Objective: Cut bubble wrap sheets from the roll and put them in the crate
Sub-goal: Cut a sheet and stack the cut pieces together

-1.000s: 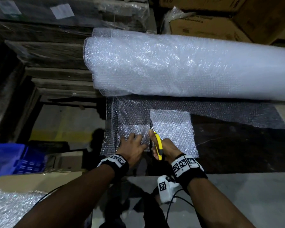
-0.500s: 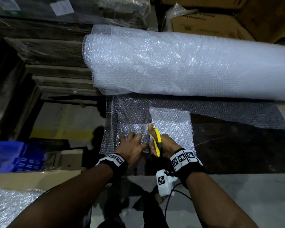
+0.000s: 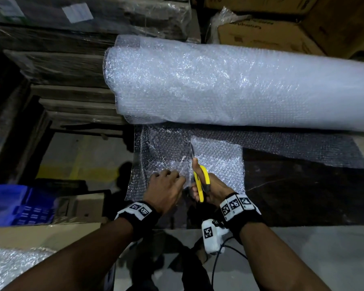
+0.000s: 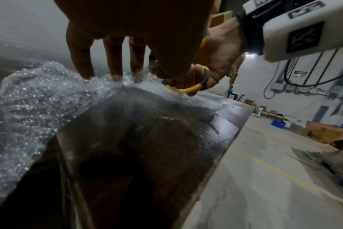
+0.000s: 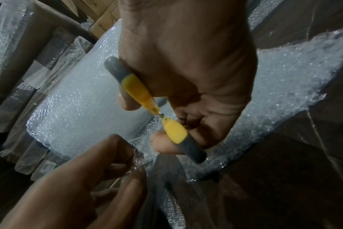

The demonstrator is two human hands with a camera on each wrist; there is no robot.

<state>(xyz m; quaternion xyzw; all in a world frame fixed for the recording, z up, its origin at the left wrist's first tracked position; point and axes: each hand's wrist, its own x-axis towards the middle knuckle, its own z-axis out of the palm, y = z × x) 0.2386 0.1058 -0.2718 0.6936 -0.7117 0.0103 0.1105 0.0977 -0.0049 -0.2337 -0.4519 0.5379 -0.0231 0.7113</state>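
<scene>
Dark tabletop (image 3: 303,196): left hand (image 3: 164,190) fingers (image 4: 82,62) pinch bubble wrap (image 3: 162,152); at 3 o'clock, right hand (image 3: 214,190) fingers grip scissors (image 3: 201,181).

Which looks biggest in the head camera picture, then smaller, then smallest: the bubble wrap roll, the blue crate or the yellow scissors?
1. Bubble wrap roll, by far the largest.
2. Blue crate, partly cut off at the picture's edge, so its full size is unsure.
3. Yellow scissors, smallest, partly hidden in the right hand.

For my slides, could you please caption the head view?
Right hand cuts the bubble wrap sheet with yellow scissors; left hand grips it.
</scene>
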